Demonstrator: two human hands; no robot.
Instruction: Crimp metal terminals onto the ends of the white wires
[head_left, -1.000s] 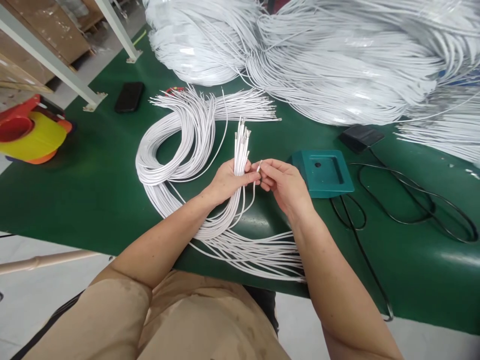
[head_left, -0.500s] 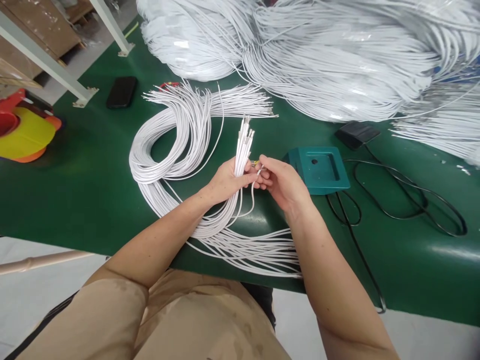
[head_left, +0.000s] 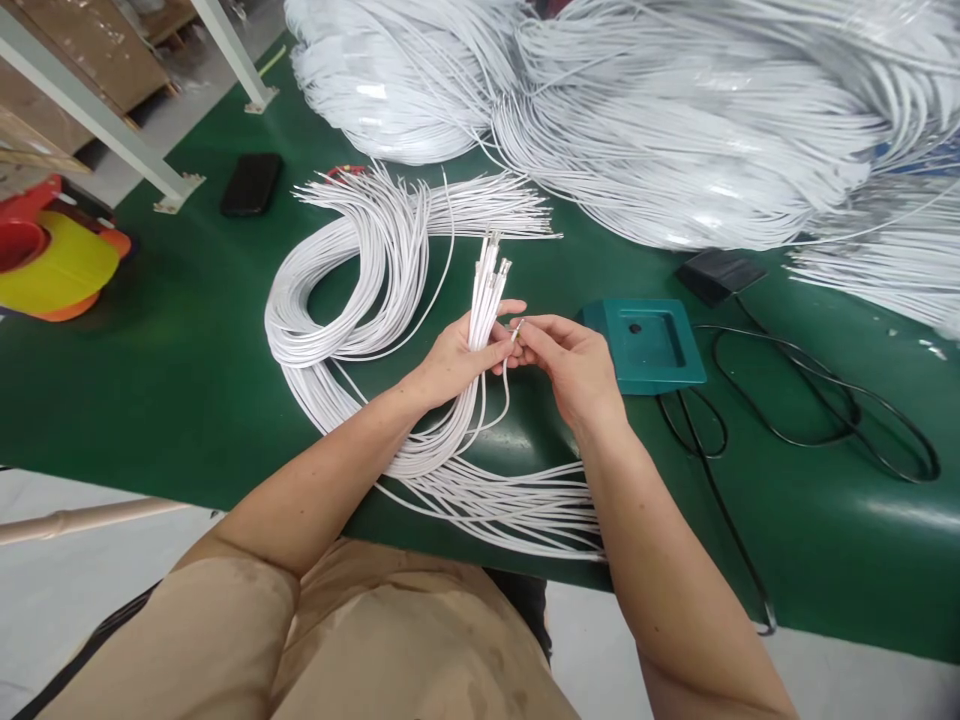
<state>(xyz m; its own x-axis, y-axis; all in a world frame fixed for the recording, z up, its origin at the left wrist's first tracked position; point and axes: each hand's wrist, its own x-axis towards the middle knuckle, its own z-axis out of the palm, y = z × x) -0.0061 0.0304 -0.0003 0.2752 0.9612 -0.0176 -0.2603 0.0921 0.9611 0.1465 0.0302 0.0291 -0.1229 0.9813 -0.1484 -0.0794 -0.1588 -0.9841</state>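
Note:
My left hand is closed around a bunch of white wires, whose metal-tipped ends point up and away from me. One wire from the bunch bends out to the right, its end between my two hands. The fingertips of my right hand pinch the tip of that wire, where a small yellowish spot and a bit of metal show. Beneath my forearms, the rest of the wires fan out across the green table. A looped coil of white wires lies to the left of my hands.
Large heaps of white wire cover the back of the table. A teal device with a black cable sits right of my hands. A black phone-like object and a yellow-and-red tape dispenser-like item are at left.
My right hand's fingers have shifted and closed in on the tip of the single wire. My left hand keeps its hold, though one finger now stretches out behind the bunch. The view has moved slightly.

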